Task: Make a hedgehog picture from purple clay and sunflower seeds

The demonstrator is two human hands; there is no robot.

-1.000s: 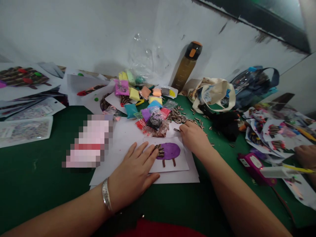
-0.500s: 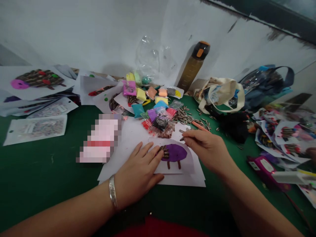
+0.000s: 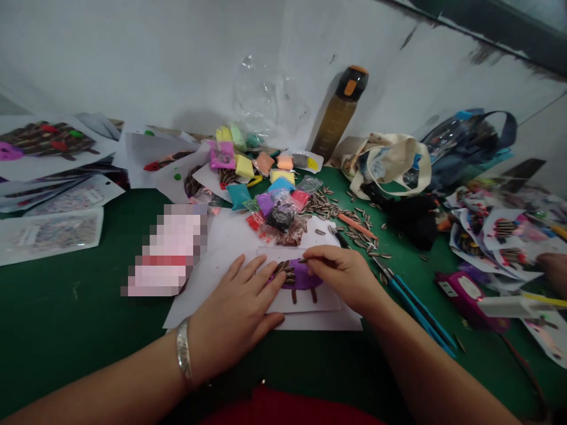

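Observation:
My left hand [image 3: 241, 304] lies with fingers spread on the white paper [image 3: 261, 303], its fingertips at the left part of a purple clay shape [image 3: 303, 280]. Several striped seeds [image 3: 286, 273] are stuck on that shape, and two brown clay legs [image 3: 294, 296] extend below it. My right hand [image 3: 339, 271] pinches a single seed [image 3: 303, 260] at the shape's upper edge; its thumb and finger are pressed together. Beyond the paper lies a pile of loose striped seeds [image 3: 325, 206] with an orange stick [image 3: 358, 226] across it.
Colourful clay packets [image 3: 281, 215] lie behind the paper. A bottle [image 3: 339, 115] and cloth bag [image 3: 390, 162] stand farther back. Blue-handled tools [image 3: 416, 310] and a magenta device [image 3: 472, 301] are at right. Another person's hand [image 3: 553, 271] shows at the right edge. Finished pictures [image 3: 48, 141] are at left.
My right hand has moved left and down onto the purple shape with the seed. My left hand stays on the paper. The view has shifted, and the blue-handled tools now show.

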